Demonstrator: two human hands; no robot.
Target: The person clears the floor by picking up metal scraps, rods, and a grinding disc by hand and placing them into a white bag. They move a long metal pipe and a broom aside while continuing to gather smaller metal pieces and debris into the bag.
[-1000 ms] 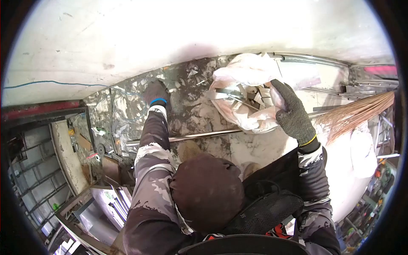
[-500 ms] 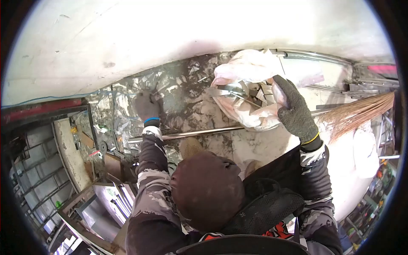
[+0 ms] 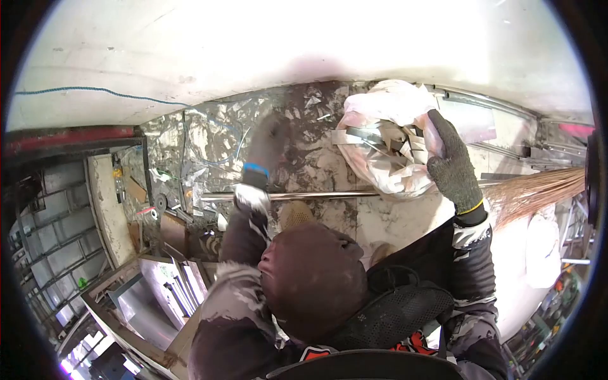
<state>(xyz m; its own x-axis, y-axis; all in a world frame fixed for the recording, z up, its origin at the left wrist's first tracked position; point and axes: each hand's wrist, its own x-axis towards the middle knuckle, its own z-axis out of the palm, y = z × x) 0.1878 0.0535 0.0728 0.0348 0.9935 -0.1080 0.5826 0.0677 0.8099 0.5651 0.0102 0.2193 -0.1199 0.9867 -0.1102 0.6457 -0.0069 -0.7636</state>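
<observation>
A dark knitted glove with a yellow cuff edge covers my right hand (image 3: 453, 161), which is closed on the right rim of a whitish plastic sack (image 3: 364, 171). Flat strips and scraps (image 3: 399, 144) fill the open sack. My left hand (image 3: 270, 136), gloved and with a blue band at the wrist, is over the littered floor left of the sack. Motion smears its fingers, so whether they hold anything cannot be made out. Dirt and pale shreds (image 3: 304, 136) lie on the floor around it.
A metal tube (image 3: 291, 196) lies across the floor near my foot. A twig broom (image 3: 538, 190) is at the right. Metal bars (image 3: 487, 101) lie along the pale wall (image 3: 253, 44). A blue cord (image 3: 101, 90) runs at the left, above a metal-framed opening and a small wheel (image 3: 161, 201).
My left hand has moved to the right over the floor, nearer the sack. My right hand still grips the sack's rim. The whole view has shifted slightly.
</observation>
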